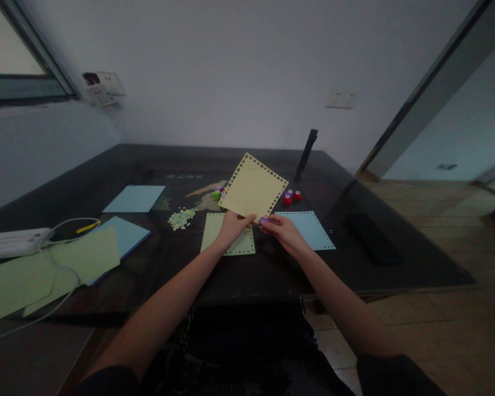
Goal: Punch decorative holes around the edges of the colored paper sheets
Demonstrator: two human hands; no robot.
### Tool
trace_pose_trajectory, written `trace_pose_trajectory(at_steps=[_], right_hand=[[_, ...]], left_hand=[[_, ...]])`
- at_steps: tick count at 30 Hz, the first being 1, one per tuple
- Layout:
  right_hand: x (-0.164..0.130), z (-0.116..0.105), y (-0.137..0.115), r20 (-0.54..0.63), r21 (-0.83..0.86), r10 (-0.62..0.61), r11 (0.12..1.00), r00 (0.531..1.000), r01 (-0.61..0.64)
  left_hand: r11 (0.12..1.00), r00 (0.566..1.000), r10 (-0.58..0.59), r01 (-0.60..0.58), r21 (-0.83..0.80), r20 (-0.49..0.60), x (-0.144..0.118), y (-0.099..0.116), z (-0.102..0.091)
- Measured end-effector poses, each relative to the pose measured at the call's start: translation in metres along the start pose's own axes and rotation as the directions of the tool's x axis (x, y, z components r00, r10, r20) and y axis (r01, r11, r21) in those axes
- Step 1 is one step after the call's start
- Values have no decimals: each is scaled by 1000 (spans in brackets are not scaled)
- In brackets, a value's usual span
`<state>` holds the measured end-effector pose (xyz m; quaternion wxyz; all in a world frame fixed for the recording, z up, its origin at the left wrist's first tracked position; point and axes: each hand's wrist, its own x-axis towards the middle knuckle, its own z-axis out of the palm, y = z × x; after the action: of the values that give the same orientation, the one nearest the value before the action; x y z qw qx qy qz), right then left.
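My left hand (233,226) grips a pale yellow sheet of paper (252,186) by its lower edge, thumb on top. The sheet is raised and tilted above the table, with small holes punched along several edges. In my right hand (286,231) is a small purple paper punch (264,220), set at the sheet's lower right corner. Below my hands lies a yellow-green sheet (211,234) with a punched border. A light blue sheet (313,230), also punched along its edges, lies partly behind my right hand.
Red and purple punches (287,199) stand behind the blue sheet; a green punch (216,194) is left of the raised paper. Paper bits (181,218) form a pile. Left are blue paper (135,198), yellow sheets (86,256) and a power strip (14,242). A dark phone-like slab (373,237) lies right.
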<state>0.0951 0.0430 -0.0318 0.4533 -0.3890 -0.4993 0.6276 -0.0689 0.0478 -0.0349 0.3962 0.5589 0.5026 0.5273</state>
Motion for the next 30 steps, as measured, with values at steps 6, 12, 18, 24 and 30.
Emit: trace_pose_trajectory(at_steps=[6,12,18,24,30], right_hand=[[1,-2,2,-3,-28,-1,1000,1000,1],[2,-3,4,-2,-43,5,999,1000,-5],[1,-2,2,-2,-63,5,998,1000,-5],[2,-2,3,-1,-71,-16,997,1000,16],[4,-4,6,-8,-78,-26,997,1000,25]], left_hand=[[1000,1000,15,-15,28,-4,2,-3,0],[999,999,34,-34,18,18,3,-4,0],[998,998,58,-58,16,18,1,0,0],[998,998,55,-55,26,25,1,-1,1],[998,998,57,-57,27,16,1,-6,1]])
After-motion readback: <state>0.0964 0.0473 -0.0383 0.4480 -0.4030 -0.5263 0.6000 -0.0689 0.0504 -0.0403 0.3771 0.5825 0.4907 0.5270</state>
